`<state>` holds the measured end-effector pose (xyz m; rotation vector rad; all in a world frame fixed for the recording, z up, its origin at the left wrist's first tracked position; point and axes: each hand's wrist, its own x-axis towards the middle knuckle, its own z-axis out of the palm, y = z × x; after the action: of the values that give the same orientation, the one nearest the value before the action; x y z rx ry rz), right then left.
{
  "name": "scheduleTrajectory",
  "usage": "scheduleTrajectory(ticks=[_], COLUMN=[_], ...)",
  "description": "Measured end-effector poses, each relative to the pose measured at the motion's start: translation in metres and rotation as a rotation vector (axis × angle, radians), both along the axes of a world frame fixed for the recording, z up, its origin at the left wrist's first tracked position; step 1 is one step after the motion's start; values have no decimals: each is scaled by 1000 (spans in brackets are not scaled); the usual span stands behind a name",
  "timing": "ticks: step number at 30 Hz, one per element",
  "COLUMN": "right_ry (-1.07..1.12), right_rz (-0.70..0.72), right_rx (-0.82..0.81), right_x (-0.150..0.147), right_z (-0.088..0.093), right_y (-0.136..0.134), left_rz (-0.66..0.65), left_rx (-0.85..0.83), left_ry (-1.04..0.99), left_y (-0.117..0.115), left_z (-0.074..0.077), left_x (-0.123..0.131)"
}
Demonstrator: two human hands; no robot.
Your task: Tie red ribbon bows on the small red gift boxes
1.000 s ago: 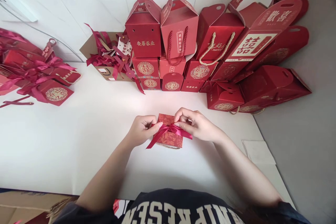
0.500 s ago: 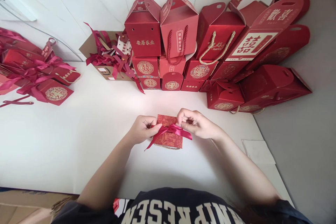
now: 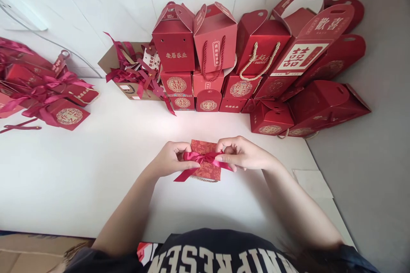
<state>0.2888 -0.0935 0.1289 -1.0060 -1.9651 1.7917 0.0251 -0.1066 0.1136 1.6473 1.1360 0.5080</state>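
A small red patterned gift box (image 3: 208, 171) lies on the white table (image 3: 96, 170) in front of me. A dark pink ribbon (image 3: 200, 158) crosses its top in a bow, with one tail hanging off to the lower left. My left hand (image 3: 171, 158) pinches the left loop of the ribbon. My right hand (image 3: 238, 153) pinches the right loop. Both hands rest against the box's top edge.
Stacked red gift boxes with handles (image 3: 256, 64) line the wall behind. An open cardboard box of ribbons and tags (image 3: 134, 70) stands left of them. More ribboned red boxes (image 3: 48, 94) lie at the far left. A white sheet (image 3: 312, 178) sits near the table's right edge.
Both hands have drawn the ribbon loops outward and slightly down, tightening the bow on the box. The view has shifted a little.
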Motion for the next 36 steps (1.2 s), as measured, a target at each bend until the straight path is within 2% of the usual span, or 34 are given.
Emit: scheduleTrajectory(ticks=[2, 7, 13, 25, 30, 33, 36], right_ry=[42, 55, 77, 145, 199, 222, 143], right_rz=[-15, -121, -144, -149, -132, -258, -487], right_rx=[-7, 132, 201, 122, 25, -43, 37], right_x=[-1, -5, -8, -7, -7, -4, 2], right_z=[-2, -5, -11, -23, -23, -26, -32], right_y=[0, -1, -1, 4, 10, 9, 1], left_rz=[-24, -11, 21, 73, 91, 96, 61], left_rx=[25, 17, 1, -151, -191, -178, -176], left_ry=[-22, -189, -185, -286, -268, -255, -296], left_y=[1, 1, 1, 9, 9, 7, 6], left_z=[-1, 0, 0, -12, -14, -15, -17], left_x=[-2, -3, -2, -8, -4, -1, -1])
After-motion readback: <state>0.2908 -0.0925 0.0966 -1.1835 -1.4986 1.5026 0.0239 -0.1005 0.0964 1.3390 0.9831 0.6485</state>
